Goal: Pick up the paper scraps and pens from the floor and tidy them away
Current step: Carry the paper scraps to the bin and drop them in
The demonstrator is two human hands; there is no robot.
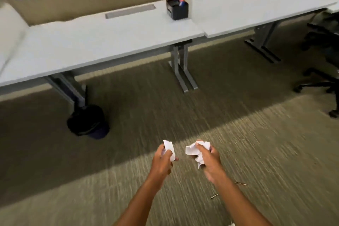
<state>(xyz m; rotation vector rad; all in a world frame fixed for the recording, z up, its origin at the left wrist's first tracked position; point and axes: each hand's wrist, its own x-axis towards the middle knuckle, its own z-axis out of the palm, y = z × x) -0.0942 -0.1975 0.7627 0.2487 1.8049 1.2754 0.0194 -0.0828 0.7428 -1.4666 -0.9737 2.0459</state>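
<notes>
My left hand (163,159) grips a small white paper scrap (169,147) above the carpet. My right hand (209,161) is closed on a larger crumpled white paper wad (194,149). Two thin pens lie on the carpet close to my right forearm: one pen (240,183) on its right side and another pen (214,196) on its left, partly hidden by the arm. A black waste bin (88,121) stands under the desk at the left. A black pen holder (177,9) with coloured markers sits on the desk top.
Two long white desks (91,42) with grey metal legs (181,71) run across the view, with tan partitions behind. A black office chair (322,57) stands at the right edge. A white scrap (232,224) shows at the bottom edge.
</notes>
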